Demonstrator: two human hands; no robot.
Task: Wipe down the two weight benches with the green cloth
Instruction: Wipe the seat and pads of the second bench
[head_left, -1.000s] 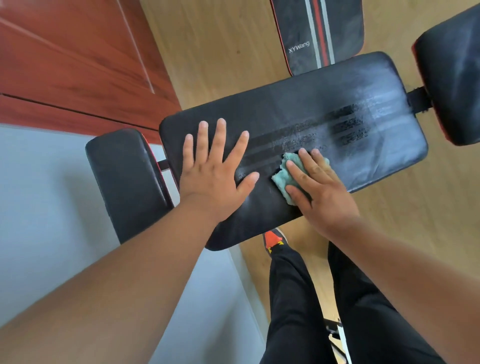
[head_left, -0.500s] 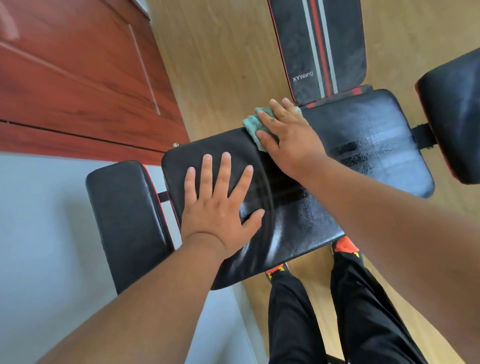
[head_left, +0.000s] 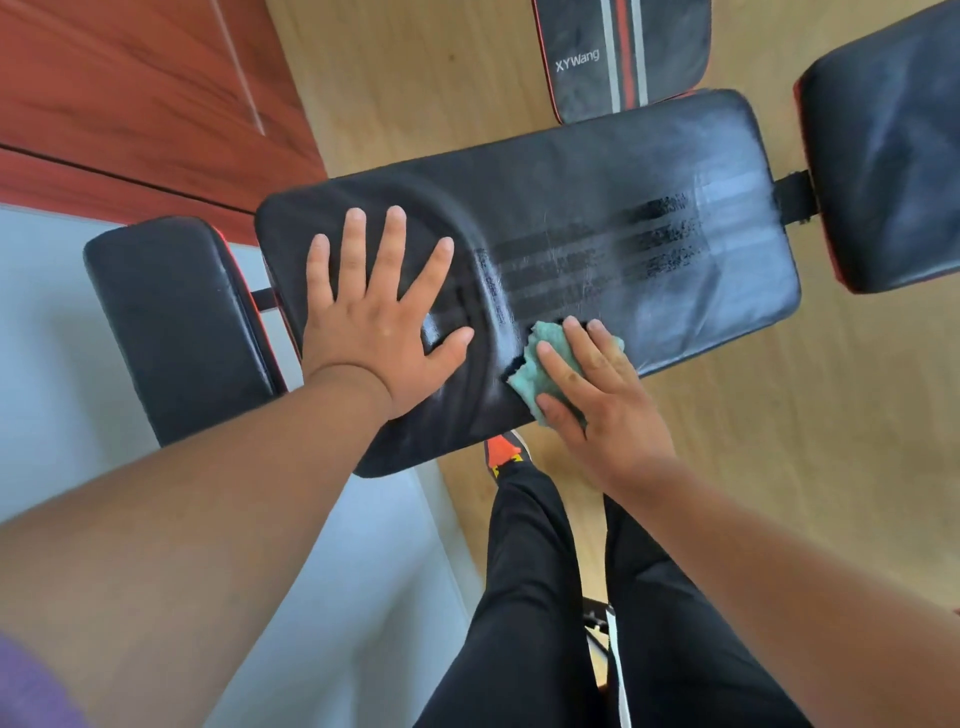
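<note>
Black padded vinyl fills the middle of the view: the long pad of a weight bench (head_left: 597, 218), seen from above, runs from about nine o'clock to three o'clock across a pale wood floor (head_left: 415, 78). Its surface carries dull, dusty streaks and three darker bands near the centre. The left hand (head_left: 376, 322) lies flat on the pad's nine o'clock end, fingers spread wide and palm down, gripping nothing. The right hand (head_left: 592, 395) rests at the pad's near edge, around six o'clock of the pad, fingers extended and close together, pressing the green cloth (head_left: 535, 364) against the vinyl. The cloth is bunched, showing beyond the fingertips and beside the thumb. A smaller black cushion (head_left: 176, 322) sits just past the pad's nine o'clock end, joined by a short bar. Another black cushion with a red edge (head_left: 883, 145) sits at the three o'clock end, linked by a dark strap. At twelve o'clock, a second bench pad (head_left: 623, 52) with grey and red stripes and the lettering "XYWang" lies partly behind the main pad. Reddish wood panelling (head_left: 130, 93) occupies the ten o'clock corner above a pale grey surface (head_left: 52, 322). At six o'clock, legs in black trousers (head_left: 545, 597) and an orange-toed shoe (head_left: 501, 449) show below the bench.
</note>
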